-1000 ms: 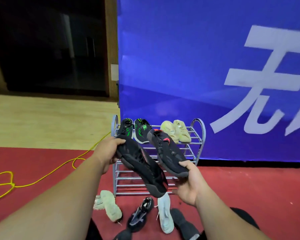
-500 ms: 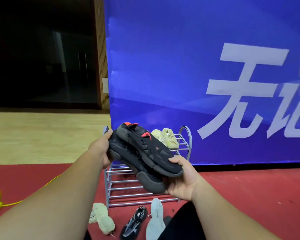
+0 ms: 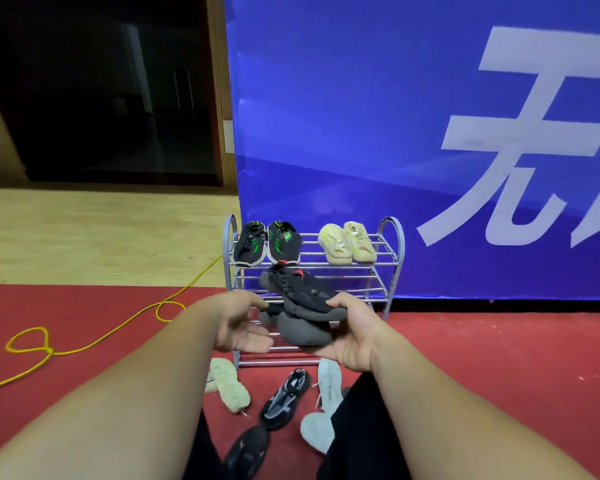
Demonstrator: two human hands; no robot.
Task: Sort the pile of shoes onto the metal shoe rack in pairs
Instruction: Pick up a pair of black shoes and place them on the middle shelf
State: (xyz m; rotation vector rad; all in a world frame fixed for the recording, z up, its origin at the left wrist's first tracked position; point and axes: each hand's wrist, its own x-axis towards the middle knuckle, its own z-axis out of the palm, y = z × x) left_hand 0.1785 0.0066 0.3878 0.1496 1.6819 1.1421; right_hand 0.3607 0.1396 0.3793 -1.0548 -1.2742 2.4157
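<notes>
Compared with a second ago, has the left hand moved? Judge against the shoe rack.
Yes. The left hand has dropped and shifted right: from beside the left post of the shoe rack, at top-shelf height, to in front of its lower shelves.

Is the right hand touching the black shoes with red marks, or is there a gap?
Touching. The head view shows the right hand gripping the stacked black shoes, thumb over the upper shoe's end.

One wide-angle camera, worn on the person's head, looks forward and down along both forearms — near enough that the left hand and right hand sit mid-frame. It faces the metal shoe rack from the front, the blue banner close behind.
</notes>
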